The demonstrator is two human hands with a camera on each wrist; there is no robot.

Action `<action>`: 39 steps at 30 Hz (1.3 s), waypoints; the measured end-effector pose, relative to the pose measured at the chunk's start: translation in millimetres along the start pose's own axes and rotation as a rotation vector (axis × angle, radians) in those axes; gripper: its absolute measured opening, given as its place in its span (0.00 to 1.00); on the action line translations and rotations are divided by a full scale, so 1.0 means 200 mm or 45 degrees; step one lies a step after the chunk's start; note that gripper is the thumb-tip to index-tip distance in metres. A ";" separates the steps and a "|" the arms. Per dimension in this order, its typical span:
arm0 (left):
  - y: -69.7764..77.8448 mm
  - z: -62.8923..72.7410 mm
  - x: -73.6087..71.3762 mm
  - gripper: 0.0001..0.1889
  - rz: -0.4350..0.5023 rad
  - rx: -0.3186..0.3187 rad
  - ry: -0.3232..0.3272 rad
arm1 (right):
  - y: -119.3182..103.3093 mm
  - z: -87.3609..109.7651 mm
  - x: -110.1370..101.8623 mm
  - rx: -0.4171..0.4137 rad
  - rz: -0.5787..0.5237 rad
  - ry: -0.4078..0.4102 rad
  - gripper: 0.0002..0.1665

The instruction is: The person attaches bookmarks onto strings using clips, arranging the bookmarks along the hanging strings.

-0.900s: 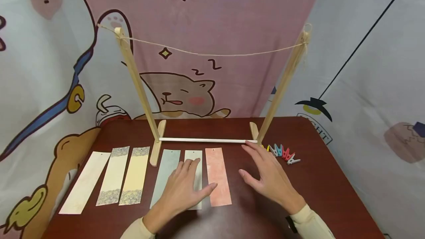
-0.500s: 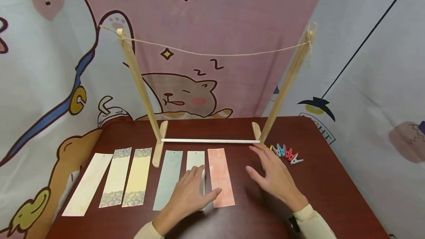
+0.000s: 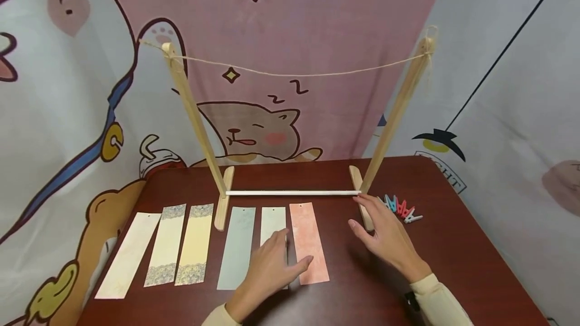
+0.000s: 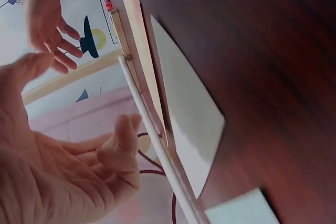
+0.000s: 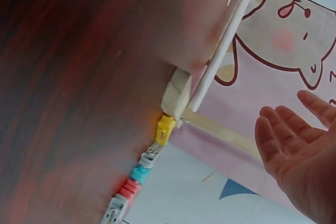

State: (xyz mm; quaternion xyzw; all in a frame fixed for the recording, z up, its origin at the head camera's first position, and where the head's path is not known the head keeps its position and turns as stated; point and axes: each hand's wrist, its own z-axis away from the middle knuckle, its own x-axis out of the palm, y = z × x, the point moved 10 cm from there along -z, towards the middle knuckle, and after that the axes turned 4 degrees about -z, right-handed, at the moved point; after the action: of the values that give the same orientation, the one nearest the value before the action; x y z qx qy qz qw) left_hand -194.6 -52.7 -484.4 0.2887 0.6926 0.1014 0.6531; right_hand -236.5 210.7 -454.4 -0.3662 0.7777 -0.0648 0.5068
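Note:
My left hand hovers over the pale white-green paper strip, fingers relaxed and holding nothing; it hides the strip's lower part. To its left lies a grey-green strip, to its right a pink strip. My right hand, also bare, is above the table by the right foot of a wooden stand. Beyond its fingers lie several small clothespins, partly covered by the hand in the head view; a yellow clothespin shows in the right wrist view.
A string sags between the stand's two posts. A white rod joins their feet. Farther left lie a cream strip, a lace-patterned white strip and a lace-patterned yellow strip. A printed cloth hangs behind the table.
The head view has shifted, so the table and stand appear slightly farther right. Both hands have drifted a little rightward; the right hand covers more of the clothespins. Nothing has been picked up.

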 end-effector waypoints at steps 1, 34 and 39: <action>0.00 -0.01 0.01 0.45 0.008 -0.018 0.002 | 0.01 0.00 0.00 -0.003 0.005 -0.002 0.38; -0.18 -0.17 0.29 0.40 0.211 -0.327 -0.006 | 0.46 -0.08 0.10 0.501 0.070 -0.149 0.39; -0.11 -0.17 0.28 0.40 0.213 -0.359 -0.048 | 0.52 -0.04 0.10 0.533 0.064 -0.222 0.35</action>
State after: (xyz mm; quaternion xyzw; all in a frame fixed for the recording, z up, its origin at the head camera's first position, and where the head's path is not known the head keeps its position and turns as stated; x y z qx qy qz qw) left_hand -232.4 -33.8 -538.4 0.2528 0.6325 0.2463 0.6894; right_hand -300.9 270.9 -514.4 -0.2379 0.7095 -0.1803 0.6383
